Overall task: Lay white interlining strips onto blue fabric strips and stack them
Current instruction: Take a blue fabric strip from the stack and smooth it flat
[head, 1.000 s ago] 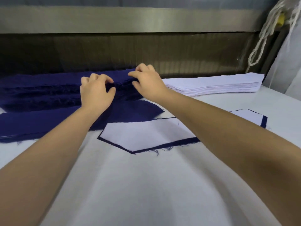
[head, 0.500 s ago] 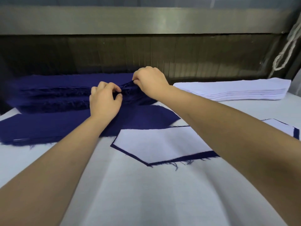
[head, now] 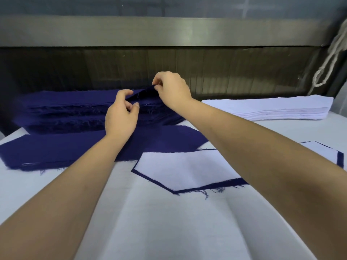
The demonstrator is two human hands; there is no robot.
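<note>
My right hand pinched the top blue strip on the far stack; left hand curled alongside (grip unclear).

**Hidden and cropped items**

1. Interlined blue strip: right forearm is covering its middle.
2. Second interlined piece: the right frame edge is cropping it.
3. Loose blue strip: left forearm is crossing it.
4. Blue stack: right hand, pinching the top blue strip, is screening its right end.
5. Left hand: its grip is reading unclear.
6. Cord: it is running out at the top right.
</note>
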